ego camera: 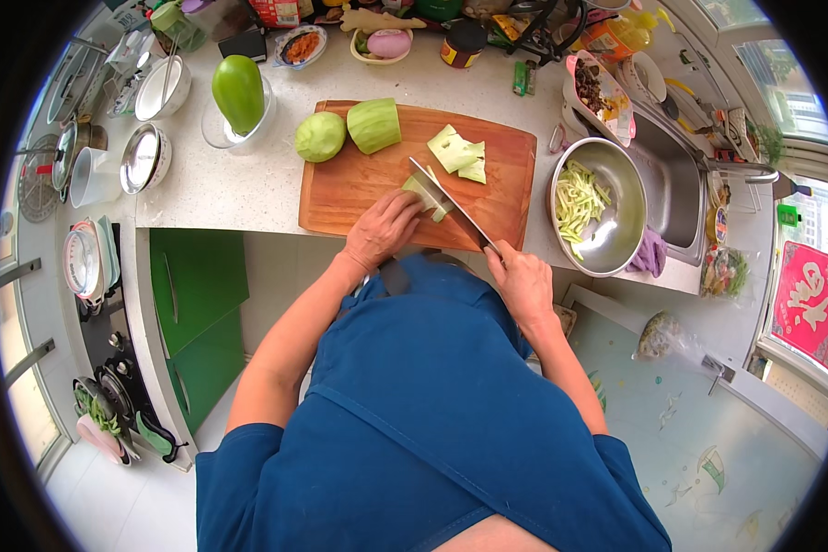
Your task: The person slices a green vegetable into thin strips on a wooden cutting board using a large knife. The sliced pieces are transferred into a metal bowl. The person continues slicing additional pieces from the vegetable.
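Observation:
My right hand [522,277] grips the handle of a kitchen knife [453,208], whose blade rests on pale green vegetable slices [419,191] near the front of a wooden cutting board [359,196]. My left hand [386,226] lies on those slices, fingers bent, close to the left side of the blade. Behind it on the board are two larger peeled vegetable pieces, a rounded one [320,137] and a thick cut one [374,125]. Several flat slices [458,154] lie towards the board's right. A steel bowl [624,228] with pale green shreds [579,200] stands right of the board.
A whole green vegetable [239,93] stands in a glass bowl [210,131] at the back left. A steel sink [677,200] lies right, with a pink-rimmed basket [628,124] of scraps at its edge. Jars, small bowls and a green lighter [520,79] line the counter's back.

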A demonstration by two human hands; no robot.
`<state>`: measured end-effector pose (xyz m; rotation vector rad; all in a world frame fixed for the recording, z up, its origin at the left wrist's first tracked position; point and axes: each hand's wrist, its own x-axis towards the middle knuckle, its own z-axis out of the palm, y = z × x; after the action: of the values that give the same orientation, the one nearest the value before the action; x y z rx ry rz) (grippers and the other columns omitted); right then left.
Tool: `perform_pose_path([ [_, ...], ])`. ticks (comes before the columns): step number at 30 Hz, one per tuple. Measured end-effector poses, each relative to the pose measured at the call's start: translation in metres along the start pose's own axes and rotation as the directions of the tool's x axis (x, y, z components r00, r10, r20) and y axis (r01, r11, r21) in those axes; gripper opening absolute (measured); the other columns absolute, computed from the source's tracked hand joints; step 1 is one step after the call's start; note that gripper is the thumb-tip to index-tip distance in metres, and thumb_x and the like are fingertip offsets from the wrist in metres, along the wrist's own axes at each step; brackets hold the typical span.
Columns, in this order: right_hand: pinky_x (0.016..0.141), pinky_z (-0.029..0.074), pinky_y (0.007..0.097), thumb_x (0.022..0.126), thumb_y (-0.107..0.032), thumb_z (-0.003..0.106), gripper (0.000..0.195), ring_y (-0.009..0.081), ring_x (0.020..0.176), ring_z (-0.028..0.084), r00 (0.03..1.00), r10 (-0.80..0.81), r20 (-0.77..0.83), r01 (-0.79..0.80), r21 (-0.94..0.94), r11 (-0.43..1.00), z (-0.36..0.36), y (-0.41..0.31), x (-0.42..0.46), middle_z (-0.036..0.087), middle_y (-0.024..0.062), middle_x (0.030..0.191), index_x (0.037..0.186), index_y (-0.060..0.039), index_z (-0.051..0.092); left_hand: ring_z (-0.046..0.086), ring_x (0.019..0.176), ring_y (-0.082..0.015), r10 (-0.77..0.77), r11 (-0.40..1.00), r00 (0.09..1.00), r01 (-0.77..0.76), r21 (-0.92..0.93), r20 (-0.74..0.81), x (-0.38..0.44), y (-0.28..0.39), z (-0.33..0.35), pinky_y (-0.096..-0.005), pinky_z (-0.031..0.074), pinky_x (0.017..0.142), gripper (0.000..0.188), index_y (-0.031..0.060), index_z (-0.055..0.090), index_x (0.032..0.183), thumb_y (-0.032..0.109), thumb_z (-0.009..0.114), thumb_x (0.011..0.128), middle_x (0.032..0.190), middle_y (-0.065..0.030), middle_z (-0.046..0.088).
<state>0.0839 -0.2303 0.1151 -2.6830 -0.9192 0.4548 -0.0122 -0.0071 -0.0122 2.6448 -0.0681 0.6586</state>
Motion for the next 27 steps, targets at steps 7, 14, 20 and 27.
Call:
perform_pose_path([
  [7,0.062,0.05,0.0508,0.097,-0.028,0.055,0.022,0.0409,0.065,0.064,0.994,0.003,0.106,0.005,-0.073,0.997,-0.004,-0.007,0.007,0.064,0.0196,0.067,0.09,-0.0075,0.06,0.061,0.11,-0.029,0.001,0.999,1.0,-0.001,-0.034,-0.002,0.003,0.002,-0.005,-0.0362,0.052,0.094,0.03,0.0029,0.065,0.112,0.01,0.07,0.083,0.117,-0.0113,0.062],
  [14,0.066,0.051,0.0517,0.099,-0.031,0.053,0.027,0.0419,0.068,0.065,0.998,0.054,0.025,-0.056,0.063,0.996,0.029,-0.005,0.019,0.066,0.0203,0.069,0.093,-0.0072,0.063,0.061,0.11,-0.0287,-0.008,0.998,1.0,0.006,-0.062,-0.03,0.004,0.002,-0.006,-0.0363,0.052,0.094,0.03,0.0021,0.066,0.112,0.01,0.07,0.083,0.117,-0.0113,0.062],
  [20,0.066,0.051,0.0501,0.098,-0.032,0.054,0.027,0.0413,0.069,0.065,0.996,0.086,-0.032,-0.08,0.159,0.984,0.023,-0.003,0.013,0.066,0.0201,0.07,0.093,-0.0071,0.065,0.06,0.112,-0.0292,0.029,1.0,1.0,-0.029,-0.003,-0.008,0.004,0.002,-0.008,-0.037,0.051,0.097,0.031,0.0025,0.065,0.113,0.01,0.07,0.083,0.117,-0.0111,0.062],
  [27,0.062,0.051,0.0495,0.097,-0.029,0.057,0.023,0.0395,0.066,0.065,0.998,0.026,0.048,-0.026,0.004,1.0,0.002,-0.011,0.004,0.064,0.0185,0.065,0.09,-0.0078,0.064,0.059,0.111,-0.0304,-0.016,1.0,1.0,0.016,-0.025,-0.024,0.001,0.001,-0.002,-0.0378,0.051,0.097,0.032,0.0032,0.063,0.113,0.01,0.07,0.083,0.117,-0.0114,0.06],
])
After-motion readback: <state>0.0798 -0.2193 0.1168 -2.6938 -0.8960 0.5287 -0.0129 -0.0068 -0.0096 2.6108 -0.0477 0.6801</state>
